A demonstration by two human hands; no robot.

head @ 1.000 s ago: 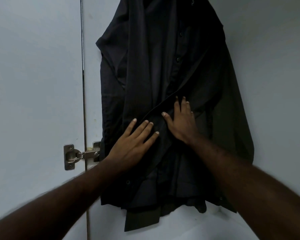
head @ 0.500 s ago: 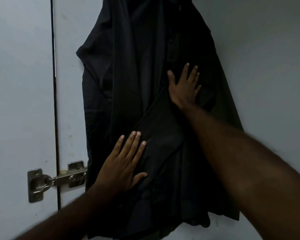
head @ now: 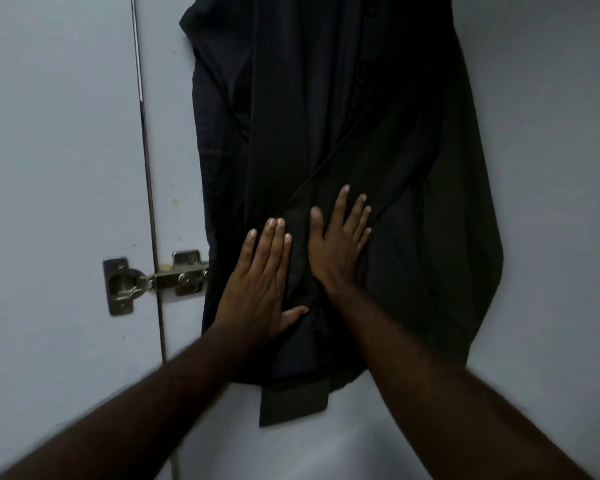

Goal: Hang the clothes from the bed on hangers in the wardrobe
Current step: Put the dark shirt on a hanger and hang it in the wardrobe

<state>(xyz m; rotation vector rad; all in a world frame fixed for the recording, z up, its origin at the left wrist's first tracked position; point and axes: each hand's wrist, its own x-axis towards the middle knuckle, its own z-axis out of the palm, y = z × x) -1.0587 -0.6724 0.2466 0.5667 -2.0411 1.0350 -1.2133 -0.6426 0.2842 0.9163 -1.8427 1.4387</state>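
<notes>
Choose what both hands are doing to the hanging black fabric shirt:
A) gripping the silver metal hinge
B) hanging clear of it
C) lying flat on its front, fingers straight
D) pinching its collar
C: the left hand and right hand lie flat, fingers straight, on the black fabric shirt.

Your L hand (head: 260,289), lower centre of frame, & R hand (head: 336,251) just right of it are both bare, wrists incl. L forearm (head: 146,403) fills the lower left, R forearm (head: 430,375) the lower right; bare skin right to the frame edge on both. Fingers (head: 271,251) long & slim; nails (head: 280,222) cut short w/ rounded tips. Knuckle creases & faint tendon ridges show on the back of your L hand. L forearm's outline looks fuzzy nr the wrist: hair or blur, can't tell. Both forearms smear toward the bottom corners, so detail there's unreadable.
</notes>
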